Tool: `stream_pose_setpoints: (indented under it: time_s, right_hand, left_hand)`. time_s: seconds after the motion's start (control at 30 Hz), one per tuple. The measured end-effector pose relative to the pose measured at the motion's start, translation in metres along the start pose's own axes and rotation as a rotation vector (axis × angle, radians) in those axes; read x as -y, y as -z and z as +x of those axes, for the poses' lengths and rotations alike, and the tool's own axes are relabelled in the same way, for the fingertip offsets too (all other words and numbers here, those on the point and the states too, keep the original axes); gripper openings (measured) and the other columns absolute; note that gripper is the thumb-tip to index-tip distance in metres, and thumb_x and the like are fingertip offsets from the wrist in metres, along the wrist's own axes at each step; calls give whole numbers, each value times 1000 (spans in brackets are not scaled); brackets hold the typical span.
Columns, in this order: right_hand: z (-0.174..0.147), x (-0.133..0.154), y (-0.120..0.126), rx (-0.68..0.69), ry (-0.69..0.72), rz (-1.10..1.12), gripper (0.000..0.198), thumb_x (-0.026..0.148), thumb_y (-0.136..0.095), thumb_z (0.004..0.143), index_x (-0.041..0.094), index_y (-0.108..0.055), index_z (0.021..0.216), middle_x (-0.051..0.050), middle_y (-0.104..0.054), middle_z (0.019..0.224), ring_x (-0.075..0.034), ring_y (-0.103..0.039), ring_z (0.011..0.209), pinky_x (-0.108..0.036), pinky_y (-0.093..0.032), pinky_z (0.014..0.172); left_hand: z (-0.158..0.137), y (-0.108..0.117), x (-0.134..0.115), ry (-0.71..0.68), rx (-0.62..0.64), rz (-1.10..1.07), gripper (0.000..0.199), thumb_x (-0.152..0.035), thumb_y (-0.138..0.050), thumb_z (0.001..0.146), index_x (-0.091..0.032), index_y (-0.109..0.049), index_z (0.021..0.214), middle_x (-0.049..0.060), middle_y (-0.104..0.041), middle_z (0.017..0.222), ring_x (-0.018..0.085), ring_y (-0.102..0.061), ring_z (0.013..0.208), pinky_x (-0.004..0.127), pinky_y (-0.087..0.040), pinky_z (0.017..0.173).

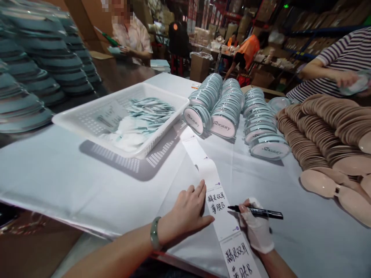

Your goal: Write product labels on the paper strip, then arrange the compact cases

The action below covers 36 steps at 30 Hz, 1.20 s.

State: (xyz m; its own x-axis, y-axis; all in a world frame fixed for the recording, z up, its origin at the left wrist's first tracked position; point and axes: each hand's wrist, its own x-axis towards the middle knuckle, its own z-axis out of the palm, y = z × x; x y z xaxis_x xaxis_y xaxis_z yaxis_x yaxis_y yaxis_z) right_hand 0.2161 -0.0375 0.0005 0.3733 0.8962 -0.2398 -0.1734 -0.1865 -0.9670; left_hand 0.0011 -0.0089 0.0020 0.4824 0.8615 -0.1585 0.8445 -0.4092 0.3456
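Left hand [187,209]: unclenched, steadying strip [223,226].
Right hand [257,228]: gripping marker [268,213].
Lettering [216,202]: seemingly underway; next likely needs eleven-o'clock blank label [208,171].

"精灵双耳" on labels [219,210], "beauty" on packs [222,126]

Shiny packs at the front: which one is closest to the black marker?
The right front pack, nearest the tan pads. The left front pack and the middle front pack sit farther from the black marker.
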Motion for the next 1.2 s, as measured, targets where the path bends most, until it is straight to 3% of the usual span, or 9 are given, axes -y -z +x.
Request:
stream_pose_setpoints:
  time_s: [0.3,0.63,0.87,1.2]
  right_hand:
    - [4,-9,8,36,52,-46,58,55,-94,53,20,-52,72,8,-51,49,-4,-39,38,-16,-32,37]
    - [4,-11,9,36,67,-33,56,53,-95,54,20,-53,72,8,-54,52,-4,-40,39,-18,-42,40]
    - [3,-7,6,39,81,-61,57,56,-94,54,20,-53,71,8,-50,48,-3,-38,37,-15,-32,36]
    - [1,-7,6,60,66,-64,56,53,-95,51,20,-53,69,8,-51,47,-4,-38,35,-16,-32,35]
  left_hand:
    - [0,0,0,3,28,-11,96,-63,-63,83,-6,-35,156,20,-31,166,41,-57,122,54,-55,94]
    - [1,1,0,-1,22,6,96,-63,-62,84,-6,-35,156,19,-32,166,40,-58,120,53,-56,93]
    - [1,0,0,9,22,22,95,-64,-61,83,-8,-36,156,18,-32,166,40,-59,120,51,-56,92]
    - [1,3,-1,12,38,-1,97,-62,-63,84,-6,-33,157,19,-31,166,40,-57,121,54,-55,94]
